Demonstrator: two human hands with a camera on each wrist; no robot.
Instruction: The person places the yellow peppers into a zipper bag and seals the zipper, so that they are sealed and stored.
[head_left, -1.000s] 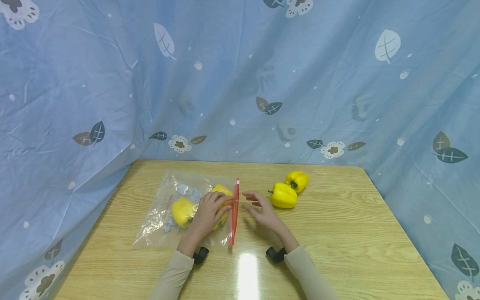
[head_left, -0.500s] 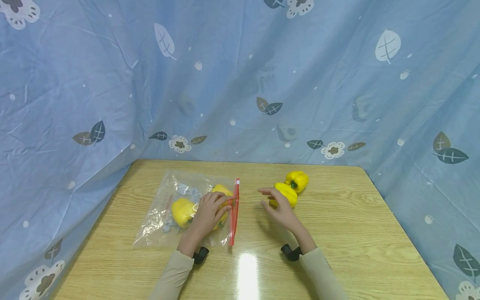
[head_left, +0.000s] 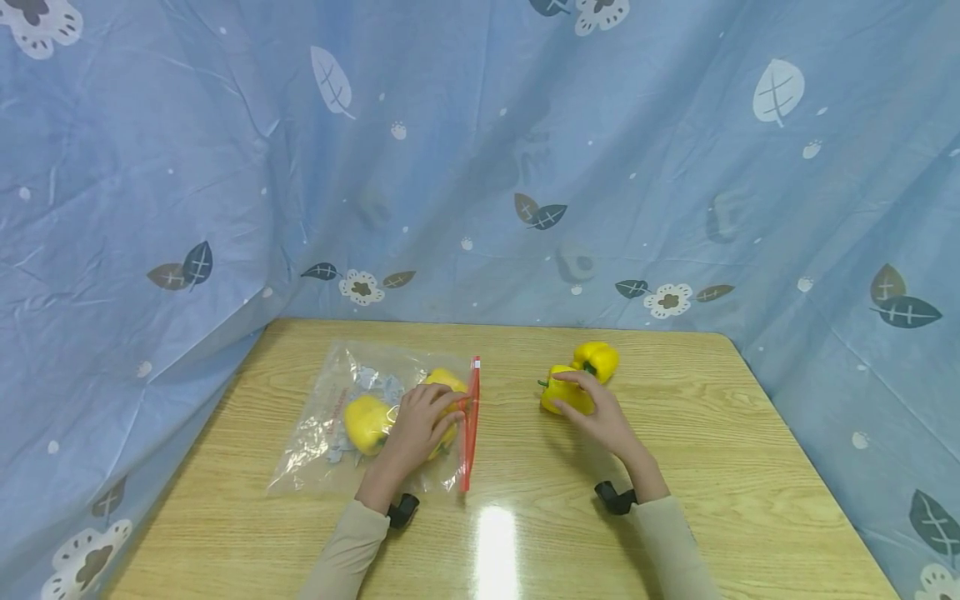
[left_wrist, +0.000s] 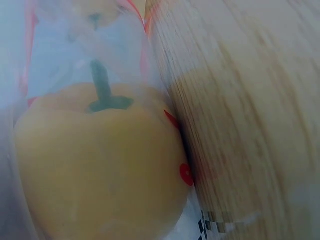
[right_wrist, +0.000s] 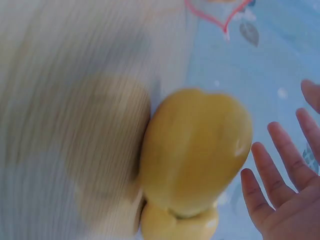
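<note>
On the left of the table lies a clear zip bag (head_left: pixel 311 442) with a red zip edge (head_left: pixel 470 450) facing right. Yellow bell peppers (head_left: pixel 365 423) are inside it; a green stem shows on one pepper (left_wrist: pixel 100 160) in the left wrist view. My left hand (head_left: pixel 412 425) pinches the bag near its red edge; its fingers are out of the left wrist view. My right hand (head_left: pixel 606 418), fingers spread, hovers by the nearer loose yellow bell pepper (head_left: pixel 557 387) and partly covers it. In the right wrist view, fingertips stand apart from this pepper (right_wrist: pixel 195 150).
A second loose yellow bell pepper (head_left: pixel 597 358) lies just behind the nearer one, to its right. The wooden table (head_left: pixel 720 467) ends at a blue patterned cloth (head_left: pixel 480 167) at the back and sides.
My right hand has moved right, away from the bag's opening, to the nearer loose pepper. My left hand and the bag have stayed in place.
</note>
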